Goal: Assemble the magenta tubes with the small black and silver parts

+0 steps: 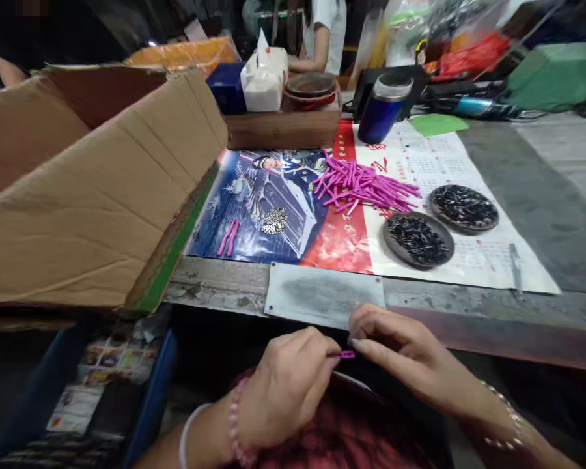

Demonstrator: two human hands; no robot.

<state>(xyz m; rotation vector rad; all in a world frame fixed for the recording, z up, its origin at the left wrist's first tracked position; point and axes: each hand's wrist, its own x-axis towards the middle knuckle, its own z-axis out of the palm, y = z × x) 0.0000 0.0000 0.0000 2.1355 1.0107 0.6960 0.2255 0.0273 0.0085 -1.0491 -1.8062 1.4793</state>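
My left hand (290, 374) is closed in a pinch around a slim magenta plastic piece (346, 355), whose slotted end sticks out to the right. Close to that end, the thumb and fingers of my right hand (410, 355) are bent together; whatever they may hold is too small to make out. A heap of magenta sticks (366, 185) lies on the poster (297, 247), and two magenta pieces (228, 237) rest apart at its left. Small silvery parts (275, 221) form a cluster between them. Two round dishes hold thin dark pieces (417, 240) and more dark pieces (463, 206).
A pale metal plate (322, 293) is fixed at the table's front edge. To the left stands a large cardboard box (78, 208), above a blue bin (149, 397). A blue jar (383, 111), a tissue pack (264, 81) and a pen-like tool (516, 268) are farther out. Another person (329, 36) sits opposite.
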